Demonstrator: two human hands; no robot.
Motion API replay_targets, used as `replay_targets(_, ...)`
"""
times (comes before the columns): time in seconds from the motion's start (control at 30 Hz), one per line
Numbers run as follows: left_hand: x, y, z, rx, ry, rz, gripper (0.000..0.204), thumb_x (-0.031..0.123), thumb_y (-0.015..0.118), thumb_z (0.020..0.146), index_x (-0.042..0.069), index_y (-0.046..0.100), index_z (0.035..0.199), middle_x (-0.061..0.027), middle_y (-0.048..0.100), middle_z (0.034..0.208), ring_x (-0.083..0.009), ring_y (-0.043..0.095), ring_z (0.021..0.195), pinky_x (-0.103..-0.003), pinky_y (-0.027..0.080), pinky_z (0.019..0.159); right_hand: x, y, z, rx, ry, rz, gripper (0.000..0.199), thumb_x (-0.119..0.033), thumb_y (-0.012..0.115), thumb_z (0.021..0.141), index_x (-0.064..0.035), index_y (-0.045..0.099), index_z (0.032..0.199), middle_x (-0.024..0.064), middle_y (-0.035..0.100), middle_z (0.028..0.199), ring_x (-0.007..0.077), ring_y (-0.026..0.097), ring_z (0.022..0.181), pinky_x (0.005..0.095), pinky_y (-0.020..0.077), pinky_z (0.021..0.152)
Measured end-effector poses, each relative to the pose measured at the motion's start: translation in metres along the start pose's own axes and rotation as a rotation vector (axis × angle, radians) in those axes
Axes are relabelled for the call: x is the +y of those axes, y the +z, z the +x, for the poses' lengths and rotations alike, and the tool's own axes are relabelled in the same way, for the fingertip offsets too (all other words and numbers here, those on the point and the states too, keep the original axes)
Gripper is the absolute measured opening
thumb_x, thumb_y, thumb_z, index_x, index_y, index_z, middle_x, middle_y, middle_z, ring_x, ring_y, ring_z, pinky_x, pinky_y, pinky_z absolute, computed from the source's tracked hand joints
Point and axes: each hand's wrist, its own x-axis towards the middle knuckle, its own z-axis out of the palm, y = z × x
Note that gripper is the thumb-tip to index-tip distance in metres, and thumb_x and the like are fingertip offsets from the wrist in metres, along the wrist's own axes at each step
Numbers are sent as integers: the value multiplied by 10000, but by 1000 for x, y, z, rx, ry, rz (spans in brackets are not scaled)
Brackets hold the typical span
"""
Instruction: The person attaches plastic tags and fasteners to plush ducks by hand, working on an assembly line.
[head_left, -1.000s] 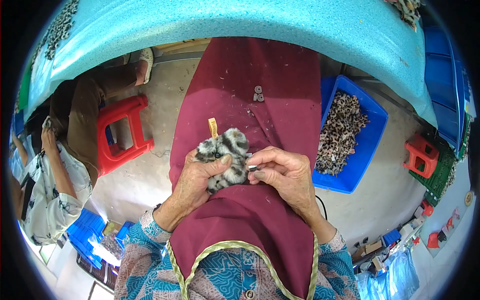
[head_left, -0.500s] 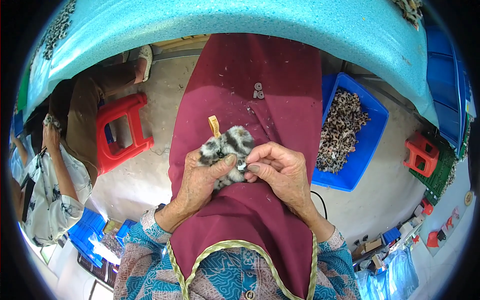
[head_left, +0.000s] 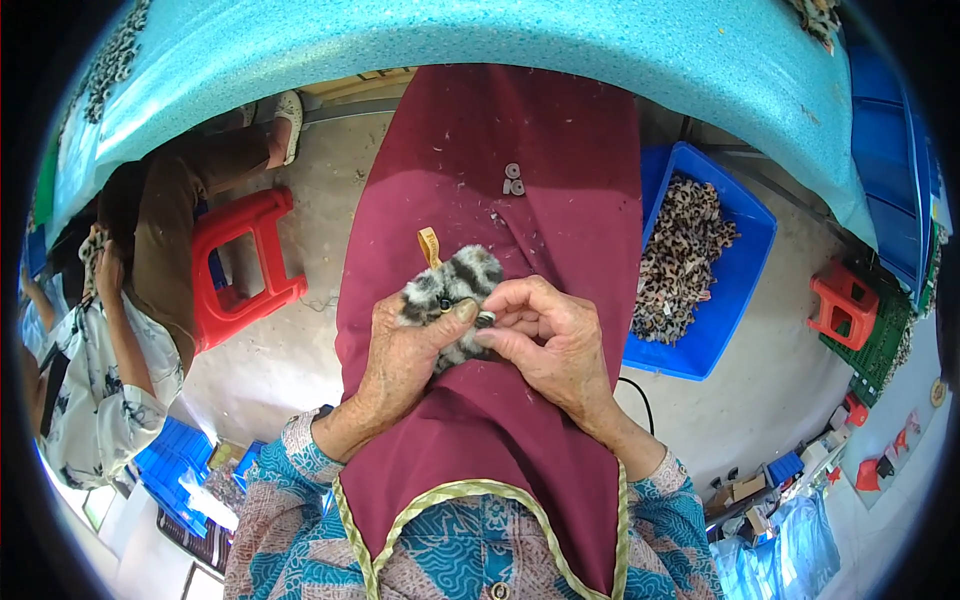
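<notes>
Plush point(head_left: 470, 273) in left hand point(head_left: 405, 345); right hand point(head_left: 552, 330) pinches piece point(head_left: 485, 320).

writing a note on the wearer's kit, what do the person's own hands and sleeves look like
The left hand and right hand are bare, without gloves. The sleeves are patterned in teal-blue and pale pinkish-beige patches with curling lines, ending short of the hands.

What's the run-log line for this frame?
left hand: holding striped plush piece | right hand: pinching small part at plush | apron: small pale rings on it | right: blue bin, spotted pieces inside
</notes>
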Motion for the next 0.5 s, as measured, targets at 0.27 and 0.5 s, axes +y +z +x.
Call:
replay_targets(0.27, 3, -1, 1, 0, -129, -153, 279, 84, 621, 841, -3, 580, 1103, -60, 648, 946, -138, 624, 823, -275, 522, 747, 7, -6, 0, 5, 210, 364, 247, 85, 642, 753, 42, 603, 993, 63, 619, 899, 125, 621, 775, 229, 531, 731)
replay_targets(0.5, 3, 0, 1, 38, -100, -177, 203, 53, 614, 841, -4, 614, 1036, -62, 659, 911, -135, 629, 795, -263, 527, 722, 5, -10, 1, 15, 122, 320, 232, 95, 659, 728, 49, 622, 952, 78, 606, 955, 121, 592, 872, 234, 513, 781)
